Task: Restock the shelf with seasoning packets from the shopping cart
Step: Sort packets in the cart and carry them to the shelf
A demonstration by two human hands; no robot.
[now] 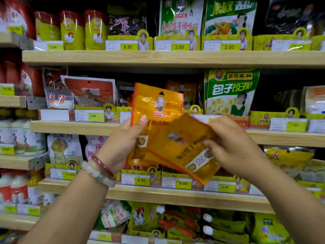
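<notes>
Both hands, left hand and right hand, grip glossy orange plastic seasoning packets before the wooden shelf; next likely comes separating one for placement.

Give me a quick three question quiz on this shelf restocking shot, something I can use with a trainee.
1. True or false: the left hand holds an upright orange packet with its thumb on the front.
2. Multiple choice: the tilted orange packet in the right hand lies A) in front of the upright one, B) behind it, C) apart from it.
3. Fill in: the yellow price tag just under the tilted packet reads ____.

Key: 1 true; 2 A; 3 5.00
</notes>
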